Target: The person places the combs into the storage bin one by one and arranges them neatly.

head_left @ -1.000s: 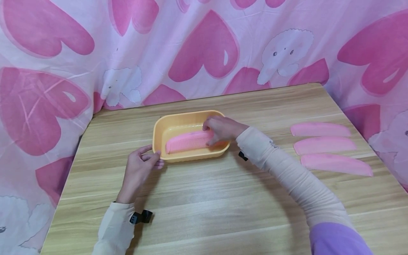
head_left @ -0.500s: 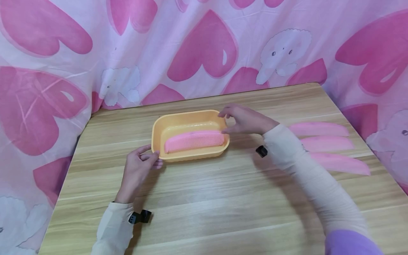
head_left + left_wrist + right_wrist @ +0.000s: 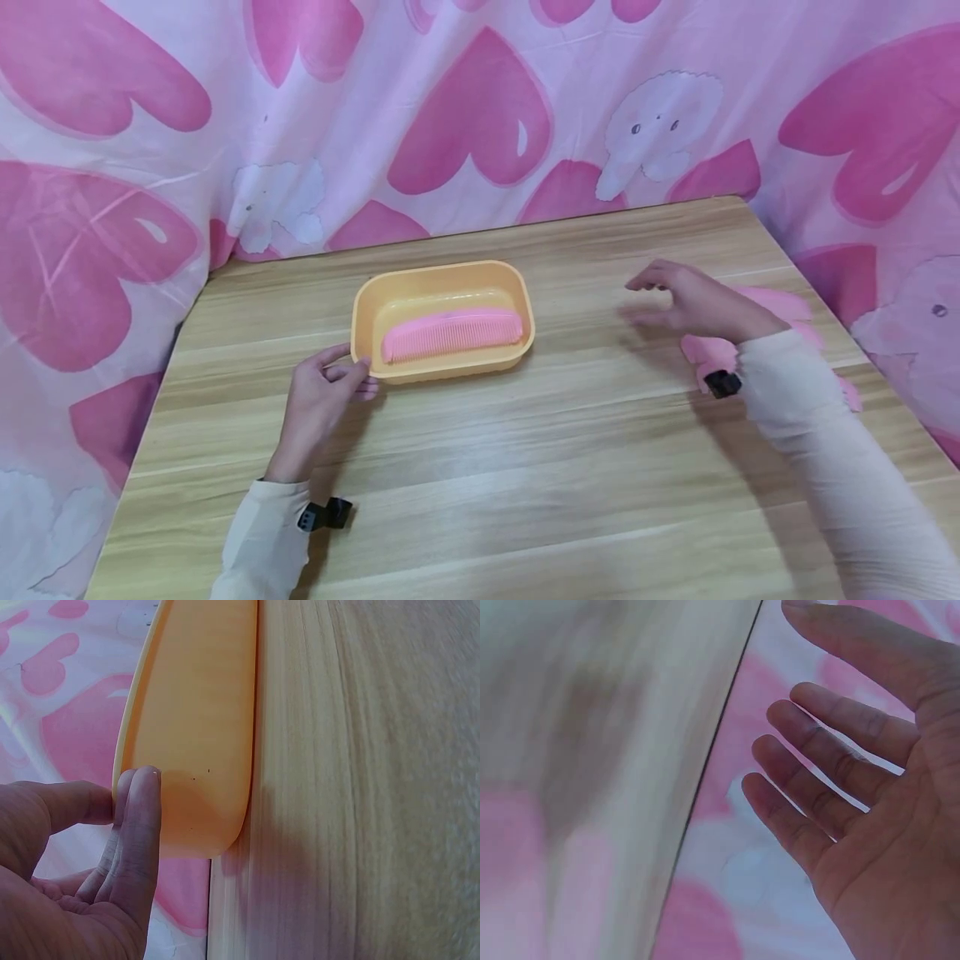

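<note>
A pink comb (image 3: 453,335) lies inside a shallow yellow-orange plastic basin (image 3: 408,292), its teeth facing the near side. My left hand (image 3: 322,400) pinches the basin's near left corner between thumb and fingers. In the left wrist view, that hand (image 3: 97,859) has its fingertips on the basin's rim and outer wall (image 3: 199,712). My right hand (image 3: 697,304) is in the air right of the basin, holding nothing. Its fingers are spread and relaxed in the right wrist view. Several more pink combs (image 3: 776,300) lie at the right, partly covered by the right wrist and sleeve.
The wooden table (image 3: 480,467) has its right edge just beyond the loose combs. A pink-and-white curtain (image 3: 480,108) with hearts hangs behind and at both sides. Small black cameras sit on each wrist.
My right hand has let go of the comb in the basin and moved right, towards the other combs. The left hand has kept its grip on the basin's corner.
</note>
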A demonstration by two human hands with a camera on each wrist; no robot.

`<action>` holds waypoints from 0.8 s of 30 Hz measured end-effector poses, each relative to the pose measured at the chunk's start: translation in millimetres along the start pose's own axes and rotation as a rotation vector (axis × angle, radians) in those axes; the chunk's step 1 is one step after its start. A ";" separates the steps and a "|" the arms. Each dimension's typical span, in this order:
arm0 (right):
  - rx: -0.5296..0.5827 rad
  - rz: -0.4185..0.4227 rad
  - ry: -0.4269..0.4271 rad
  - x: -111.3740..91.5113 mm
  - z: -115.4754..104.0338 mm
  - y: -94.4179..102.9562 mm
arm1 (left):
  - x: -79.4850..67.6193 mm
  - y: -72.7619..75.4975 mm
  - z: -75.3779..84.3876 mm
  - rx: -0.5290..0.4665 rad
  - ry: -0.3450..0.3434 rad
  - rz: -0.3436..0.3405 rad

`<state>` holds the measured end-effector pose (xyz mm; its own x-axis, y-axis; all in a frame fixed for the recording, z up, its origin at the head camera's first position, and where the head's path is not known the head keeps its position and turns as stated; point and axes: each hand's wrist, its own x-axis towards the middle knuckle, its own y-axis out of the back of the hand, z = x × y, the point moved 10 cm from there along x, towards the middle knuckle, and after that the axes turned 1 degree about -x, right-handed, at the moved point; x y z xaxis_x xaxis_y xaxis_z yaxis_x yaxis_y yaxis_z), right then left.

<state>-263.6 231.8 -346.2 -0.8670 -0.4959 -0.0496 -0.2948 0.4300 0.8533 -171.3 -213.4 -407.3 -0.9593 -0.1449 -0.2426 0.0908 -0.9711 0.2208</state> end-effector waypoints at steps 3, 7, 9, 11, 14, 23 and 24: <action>0.012 0.001 -0.066 -24.8 27.5 4.1 | 0.3 0.6 -0.1 0.010 0.001 0.002; -0.022 0.072 -0.047 -57.6 56.4 13.0 | 0.6 1.2 -0.9 0.010 0.005 0.005; -0.016 0.121 -0.033 -73.5 68.9 17.3 | 0.4 1.5 -1.1 0.007 0.006 0.004; -0.021 0.165 -0.030 -89.4 81.9 21.3 | 0.2 1.8 -1.3 0.004 0.009 0.003; -0.014 0.187 -0.069 -111.6 102.9 23.8 | -0.2 2.6 -1.0 0.008 0.010 0.004; -0.085 0.196 -0.150 -153.6 141.8 23.3 | -0.5 6.2 -3.0 0.049 0.021 0.023; -0.078 0.190 -0.172 -156.0 145.5 22.3 | -0.6 6.3 -3.1 0.053 0.021 0.024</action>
<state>-193.4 428.4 -395.0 -0.9612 -0.2738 0.0337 -0.0940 0.4400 0.8930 -169.4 -220.0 -408.7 -0.9510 -0.1728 -0.2563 0.0993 -0.9560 0.2761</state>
